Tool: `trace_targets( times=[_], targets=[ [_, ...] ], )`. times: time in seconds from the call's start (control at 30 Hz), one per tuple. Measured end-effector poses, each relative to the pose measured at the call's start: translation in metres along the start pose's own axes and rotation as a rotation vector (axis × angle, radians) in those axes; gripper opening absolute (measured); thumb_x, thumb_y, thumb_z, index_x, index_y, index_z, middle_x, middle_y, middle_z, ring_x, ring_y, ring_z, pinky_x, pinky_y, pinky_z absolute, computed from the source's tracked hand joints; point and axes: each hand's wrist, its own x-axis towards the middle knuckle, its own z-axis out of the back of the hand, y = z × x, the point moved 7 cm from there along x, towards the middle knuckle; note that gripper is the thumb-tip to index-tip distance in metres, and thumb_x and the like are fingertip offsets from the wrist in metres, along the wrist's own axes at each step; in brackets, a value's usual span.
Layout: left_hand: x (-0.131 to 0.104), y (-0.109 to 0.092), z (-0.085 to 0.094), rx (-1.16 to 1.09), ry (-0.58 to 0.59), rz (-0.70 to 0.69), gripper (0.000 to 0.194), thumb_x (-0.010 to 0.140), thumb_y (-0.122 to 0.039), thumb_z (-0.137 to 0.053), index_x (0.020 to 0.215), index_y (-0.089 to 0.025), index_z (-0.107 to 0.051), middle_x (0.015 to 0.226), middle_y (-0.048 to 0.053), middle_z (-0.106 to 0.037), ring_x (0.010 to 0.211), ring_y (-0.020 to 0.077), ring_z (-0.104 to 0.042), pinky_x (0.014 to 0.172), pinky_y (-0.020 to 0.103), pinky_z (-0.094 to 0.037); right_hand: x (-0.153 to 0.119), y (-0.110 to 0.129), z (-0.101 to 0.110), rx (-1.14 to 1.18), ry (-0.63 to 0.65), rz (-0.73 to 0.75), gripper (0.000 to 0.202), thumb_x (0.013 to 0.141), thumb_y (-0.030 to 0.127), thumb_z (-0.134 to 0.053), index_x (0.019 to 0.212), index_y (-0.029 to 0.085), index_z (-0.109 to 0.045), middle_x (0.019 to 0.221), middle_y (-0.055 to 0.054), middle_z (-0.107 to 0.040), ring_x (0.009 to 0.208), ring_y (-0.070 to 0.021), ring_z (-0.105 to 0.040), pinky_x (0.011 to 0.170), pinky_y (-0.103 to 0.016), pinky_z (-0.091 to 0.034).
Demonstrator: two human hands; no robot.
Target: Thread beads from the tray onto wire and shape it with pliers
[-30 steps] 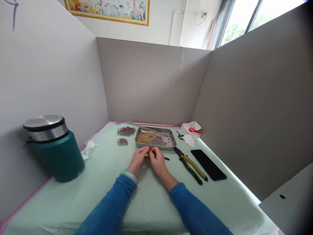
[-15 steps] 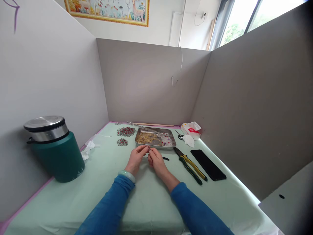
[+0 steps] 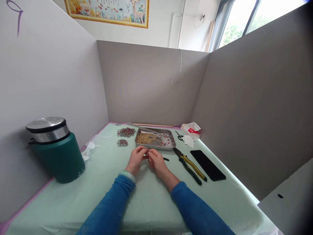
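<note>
My left hand (image 3: 136,159) and my right hand (image 3: 156,160) meet fingertip to fingertip just in front of a shallow metal tray (image 3: 156,148). Both are closed in a pinch; whatever sits between the fingers is too small to make out. Gold beads (image 3: 146,138) fill the tray's left side, and clear and coloured beads (image 3: 166,141) lie at its right. Beyond my left hand rest a larger pile (image 3: 126,132) and a smaller pile (image 3: 122,143) of wire pieces with red beads. A dark curved handle (image 3: 166,159) pokes out beside my right hand, its other end hidden.
Green-and-yellow pliers (image 3: 190,166) and a black phone (image 3: 207,165) lie to the right. Scissors (image 3: 180,137), a crumpled tissue (image 3: 188,141) and a tissue pack (image 3: 191,130) are behind them. A green flask (image 3: 57,153) stands at left. Grey partitions (image 3: 151,85) enclose the table.
My fingertips have shifted slightly against each other, still pinched together. The view has tilted up a little; the things on the table stay in place.
</note>
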Motion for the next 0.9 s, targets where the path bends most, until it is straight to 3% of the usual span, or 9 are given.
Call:
trace_targets(
  times=[0.27,0.43,0.53,0.7,0.9],
  targets=[
    [0.001,0.006,-0.001,-0.095,0.015,0.067,0.018,0.061,-0.029,-0.068,0.066,-0.015,-0.057,0.066,-0.002,-0.053,0.063,0.0104,-0.05,0.059,0.025,-0.046,0.0,0.002,-0.002,0.026,0.015,-0.031,0.026,0.075,0.044,-0.055,0.074,0.02,-0.046,0.046,0.012,-0.025,0.038,-0.0048,-0.015,0.036,-0.018,-0.012],
    [0.004,-0.006,0.009,0.055,-0.09,-0.111,0.027,0.064,-0.034,-0.07,0.081,-0.017,-0.059,0.073,-0.001,-0.057,0.065,0.0122,-0.055,0.062,0.028,-0.048,0.004,0.002,0.005,-0.043,-0.077,0.0,0.022,0.074,0.04,-0.055,0.074,0.019,-0.048,0.047,0.011,-0.027,0.039,-0.0051,-0.017,0.037,-0.018,-0.013],
    [0.004,-0.013,0.012,0.192,-0.117,-0.209,0.022,0.066,-0.033,-0.068,0.08,-0.017,-0.061,0.074,0.001,-0.059,0.066,0.0135,-0.055,0.059,0.026,-0.047,0.005,0.002,0.008,-0.083,-0.088,0.017,0.02,0.076,0.039,-0.053,0.077,0.019,-0.052,0.046,0.011,-0.026,0.039,-0.006,-0.018,0.037,-0.019,-0.013],
    [0.003,-0.014,0.006,0.343,-0.084,-0.238,0.015,0.065,-0.028,-0.069,0.076,-0.018,-0.068,0.077,0.005,-0.065,0.07,0.016,-0.057,0.061,0.025,-0.045,0.006,0.007,0.013,-0.21,-0.139,0.107,0.021,0.078,0.039,-0.052,0.073,0.019,-0.053,0.047,0.009,-0.032,0.042,-0.0074,-0.025,0.04,-0.02,-0.021],
    [0.003,-0.013,0.006,0.387,-0.055,-0.247,0.009,0.065,-0.025,-0.068,0.071,-0.018,-0.067,0.072,0.003,-0.063,0.066,0.0148,-0.055,0.062,0.025,-0.044,0.004,0.012,0.013,-0.361,-0.143,0.211,0.019,0.082,0.034,-0.046,0.072,0.019,-0.052,0.053,0.006,-0.039,0.049,-0.0101,-0.035,0.048,-0.021,-0.029]
  ],
)
